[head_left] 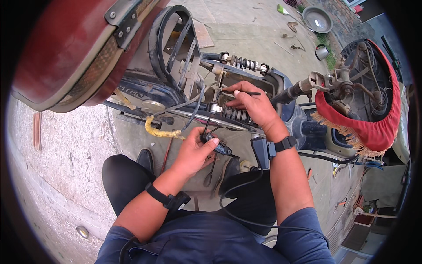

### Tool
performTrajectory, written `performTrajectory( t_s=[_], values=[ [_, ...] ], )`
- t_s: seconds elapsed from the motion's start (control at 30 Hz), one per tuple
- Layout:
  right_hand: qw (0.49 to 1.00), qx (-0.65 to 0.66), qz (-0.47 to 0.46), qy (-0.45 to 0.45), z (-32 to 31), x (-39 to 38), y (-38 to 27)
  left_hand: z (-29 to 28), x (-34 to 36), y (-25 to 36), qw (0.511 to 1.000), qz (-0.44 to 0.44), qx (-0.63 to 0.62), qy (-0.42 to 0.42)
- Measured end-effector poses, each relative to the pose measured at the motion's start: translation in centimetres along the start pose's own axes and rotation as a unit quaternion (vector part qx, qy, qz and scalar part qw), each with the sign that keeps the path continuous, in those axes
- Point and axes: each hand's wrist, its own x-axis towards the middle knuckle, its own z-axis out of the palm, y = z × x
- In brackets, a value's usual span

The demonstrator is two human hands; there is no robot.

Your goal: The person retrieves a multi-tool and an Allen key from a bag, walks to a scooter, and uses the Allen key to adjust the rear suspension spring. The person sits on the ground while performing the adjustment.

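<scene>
My left hand (pixel 196 152) is closed round a dark folding hex key set (pixel 222 148). One of its keys points up toward the silver upper mount (pixel 215 108) of the near shock absorber (pixel 237 115); whether its tip sits in the bolt I cannot tell. Between the fingers of my right hand (pixel 256 105) is a thin black L-shaped rod (pixel 251 93), which looks like a hex key. That hand is just above the near shock's coil spring. Across the frame sits a second shock absorber (pixel 245 63).
A red top box (pixel 66 48) and black rack (pixel 154 44) rise at the left. At the right are the bike's front parts and a fringed red cover (pixel 373 130). Yellow-taped cable (pixel 160 131) hangs near my left hand. A metal basin (pixel 317 20) and kettle (pixel 321 52) stand farther off.
</scene>
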Motion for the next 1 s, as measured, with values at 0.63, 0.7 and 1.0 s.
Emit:
performTrajectory(
  t_s=[0.63, 0.7, 1.0],
  values=[
    [0.999, -0.021, -0.007, -0.028, -0.4, 0.3, 0.2, -0.2, -0.1, 0.9, 0.919, -0.078, -0.359, -0.144],
    [0.999, -0.012, -0.006, -0.032, -0.4, 0.4, 0.4, -0.2, 0.0, 0.6, 0.920, -0.071, -0.354, -0.154],
    [1.000, 0.012, -0.010, -0.008, 0.0, 0.1, 0.1, 0.2, 0.2, 0.9, 0.995, -0.026, -0.070, -0.060]
  ],
)
